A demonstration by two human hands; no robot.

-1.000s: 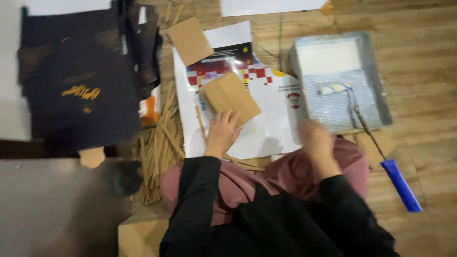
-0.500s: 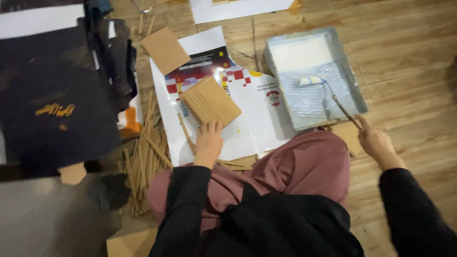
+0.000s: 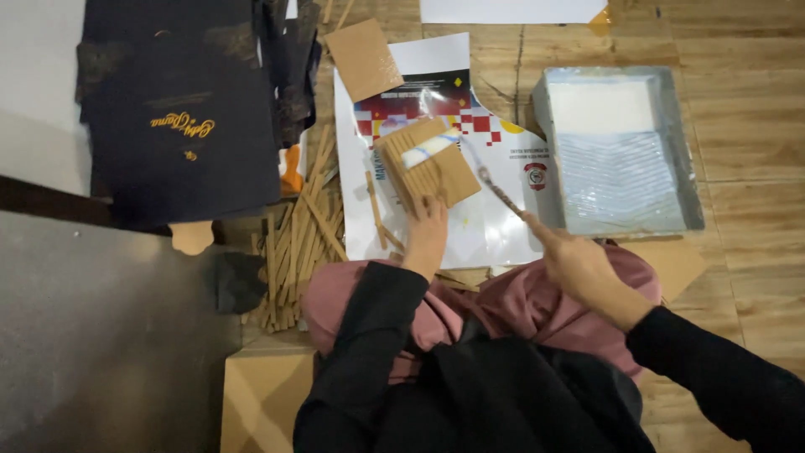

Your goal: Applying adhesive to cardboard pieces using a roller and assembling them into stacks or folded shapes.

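Right hand (image 3: pixel 579 267), grip closed on the thin handle of a small paint roller (image 3: pixel 429 148), whose white head rests across a ribbed cardboard piece (image 3: pixel 426 164). Left hand (image 3: pixel 428 228) lies flat with fingers spread, pressing that piece's near edge onto a glossy printed sheet (image 3: pixel 470 226) on the wooden floor (image 3: pixel 755 151). Beyond to the right sits a grey paint tray (image 3: pixel 688 159); a second cardboard piece (image 3: pixel 363 59) lies farther off.

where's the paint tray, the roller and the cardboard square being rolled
paint tray (image 3: pixel 692 151), head view, right rim
roller (image 3: pixel 429 148), head view, white sleeve
cardboard square (image 3: pixel 449 178), head view, bare lower part
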